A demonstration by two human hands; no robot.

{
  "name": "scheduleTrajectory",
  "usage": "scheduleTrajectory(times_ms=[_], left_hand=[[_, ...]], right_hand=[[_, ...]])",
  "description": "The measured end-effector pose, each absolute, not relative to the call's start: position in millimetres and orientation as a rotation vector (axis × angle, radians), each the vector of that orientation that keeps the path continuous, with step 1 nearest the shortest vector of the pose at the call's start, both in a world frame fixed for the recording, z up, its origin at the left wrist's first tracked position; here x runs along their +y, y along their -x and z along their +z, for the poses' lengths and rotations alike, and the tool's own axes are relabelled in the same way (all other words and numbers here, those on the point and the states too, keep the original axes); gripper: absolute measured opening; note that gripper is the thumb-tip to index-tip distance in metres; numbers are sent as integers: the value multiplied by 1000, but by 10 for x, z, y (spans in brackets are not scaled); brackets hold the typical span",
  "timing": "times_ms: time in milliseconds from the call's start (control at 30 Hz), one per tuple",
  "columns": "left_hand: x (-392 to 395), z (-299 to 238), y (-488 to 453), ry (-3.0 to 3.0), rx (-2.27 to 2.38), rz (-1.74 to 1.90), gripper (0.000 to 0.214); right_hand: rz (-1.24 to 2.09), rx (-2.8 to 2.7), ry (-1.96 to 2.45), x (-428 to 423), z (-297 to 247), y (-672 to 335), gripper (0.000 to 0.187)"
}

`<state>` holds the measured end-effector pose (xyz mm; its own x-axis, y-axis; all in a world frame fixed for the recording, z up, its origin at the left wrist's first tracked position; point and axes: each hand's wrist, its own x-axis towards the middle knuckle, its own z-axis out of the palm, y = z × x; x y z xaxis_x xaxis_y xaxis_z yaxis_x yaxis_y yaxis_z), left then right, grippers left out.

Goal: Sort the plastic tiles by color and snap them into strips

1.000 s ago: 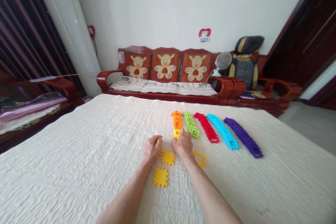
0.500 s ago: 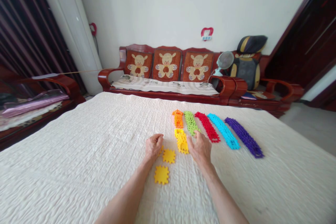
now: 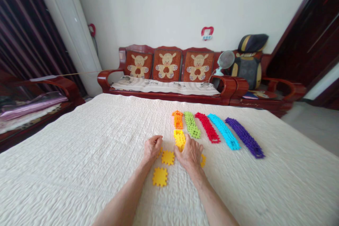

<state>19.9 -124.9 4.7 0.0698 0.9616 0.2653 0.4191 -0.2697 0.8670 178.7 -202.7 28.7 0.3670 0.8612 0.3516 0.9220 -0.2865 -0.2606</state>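
Perhaps bumpy quilt (image 3: 122, 127) or uneven push could skew yellow row (image 3: 179, 136), lying at near end of orange strip (image 3: 178, 120). Right grip (image 3: 190, 152) half spread around row, pinching I cannot tell; left grip (image 3: 153, 147) curled tight, contents hidden.

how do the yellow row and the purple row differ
The yellow row is partly hidden by the right hand; the purple row is in full view. The yellow row's visible part is much shorter than the purple row. Both have toothed edges and lie on the pale cloth.
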Motion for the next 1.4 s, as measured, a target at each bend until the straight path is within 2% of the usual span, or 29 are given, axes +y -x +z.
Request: scheduleTrajectory(times_ms=[333,633,733,900,1033,1233,1300,1400], left_hand=[[-1238,21,-208,-1760,1380,1179,33],[-1249,34,-206,-1762,1382,1178,32],[-1254,35,-204,-1766,1385,1175,32],[-1247,33,-199,-1748,1387,1168,32],[-1237,31,-195,-1736,1399,1163,32],[-1232,17,-197,-1724,1384,1176,33],[-1233,17,-196,-1724,1383,1181,32],[-1236,26,-197,-1716,1385,1183,32]], right_hand=[[-198,-1569,2180,-2020,289,-1833,65],[-154,-1518,2156,-2079,377,-1853,73],[-83,-1537,2067,-2111,480,-2116,64],[393,-1700,2121,-2262,521,-2656,52],[462,-1754,2054,-2367,469,-2787,28],[667,-1691,1920,-2390,504,-2734,6],[629,-1725,1813,-2382,546,-2719,6],[336,-1781,1739,-2360,584,-2726,7]])
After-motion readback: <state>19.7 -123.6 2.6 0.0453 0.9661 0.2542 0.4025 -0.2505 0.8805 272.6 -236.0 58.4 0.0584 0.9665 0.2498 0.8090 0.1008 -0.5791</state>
